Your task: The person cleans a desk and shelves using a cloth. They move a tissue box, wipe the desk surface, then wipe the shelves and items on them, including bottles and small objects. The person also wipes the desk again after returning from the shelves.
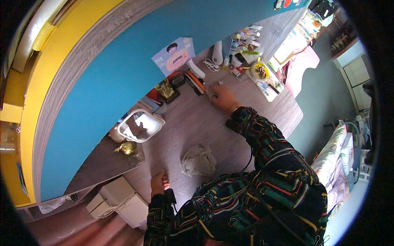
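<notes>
My right hand (224,97) reaches to the back part of the wooden desk (177,123). Its fingers are curled around a small translucent object (210,91), mostly hidden by the hand, so its kind is unclear. Beside it lie long orange and black items (195,81). My left hand (158,182) is low at the desk's near left side, fingers curled in, with nothing visible in them. Between the hands and nearer my body rests a crumpled grey cloth or paper (198,160). A white-framed mirror (140,125) stands left of the cloth, reflecting a hand.
A gold-coloured ornament (127,148) sits near the mirror. Toiletries (243,57), a white cable (211,65) and a yellow-rimmed container (259,71) crowd the back right. A blue panel (101,101) bounds the desk; a cardboard box (118,195) is lower left. A dark cord (250,160) hangs by my right sleeve.
</notes>
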Demonstrator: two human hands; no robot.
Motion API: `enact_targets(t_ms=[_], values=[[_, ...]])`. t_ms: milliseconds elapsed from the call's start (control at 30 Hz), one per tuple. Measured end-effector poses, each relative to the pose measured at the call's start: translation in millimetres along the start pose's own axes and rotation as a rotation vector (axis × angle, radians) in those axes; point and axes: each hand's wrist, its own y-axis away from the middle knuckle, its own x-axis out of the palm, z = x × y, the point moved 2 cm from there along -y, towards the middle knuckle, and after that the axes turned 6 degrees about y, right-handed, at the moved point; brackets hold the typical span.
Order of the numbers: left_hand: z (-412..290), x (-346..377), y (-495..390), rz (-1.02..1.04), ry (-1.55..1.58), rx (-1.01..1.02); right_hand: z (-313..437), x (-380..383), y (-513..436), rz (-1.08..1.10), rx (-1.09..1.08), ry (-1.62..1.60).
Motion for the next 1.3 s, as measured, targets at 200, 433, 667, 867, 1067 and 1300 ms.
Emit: enact_targets(t_ms=[200,433,667,867,1067,1300], values=[[3,4,-2,0.037,0.028,0.104,-11,-18,-30,0.141,0.289,-0.057],[2,2,1,0.07,0.006,0.059,-21,-3,-46,0.045,0.295,0.081],[1,1,-4,0.101,0.016,0.01,-29,12,-54,0.044,0.235,0.22],[1,-1,0,0.101,-0.026,0.02,-29,12,-62,0.007,0.14,0.231],[-1,5,3,0.118,-0.009,-0.017,-24,11,-85,0.188,0.001,0.551],[-2,3,3,-0.029,0.004,-0.061,-12,14,-92,0.193,-0.021,0.6]])
